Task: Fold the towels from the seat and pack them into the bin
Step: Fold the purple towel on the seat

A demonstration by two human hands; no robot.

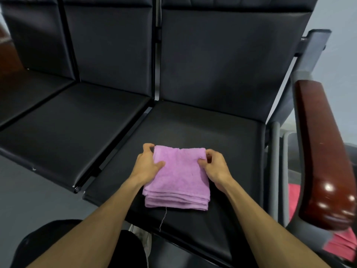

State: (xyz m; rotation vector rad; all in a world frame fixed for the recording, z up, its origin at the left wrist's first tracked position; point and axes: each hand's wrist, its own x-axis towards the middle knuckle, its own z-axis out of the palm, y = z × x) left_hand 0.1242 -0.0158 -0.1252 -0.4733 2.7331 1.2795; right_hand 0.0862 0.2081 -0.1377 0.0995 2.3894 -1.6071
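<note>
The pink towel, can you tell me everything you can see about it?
The pink towel looks soft and fluffy, like terry cloth, in a light pinkish-purple. It is folded into a thick, nearly square bundle, with several layers stacked along its near edge. It lies flat on the black seat. A thin loose thread hangs from its near edge. Both hands hold its far corners: the left hand pinches the left corner and the right hand pinches the right one.

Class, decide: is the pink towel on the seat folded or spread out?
Folded: the pink towel shows several stacked layers along its near edge, forming a compact rectangle.
</note>
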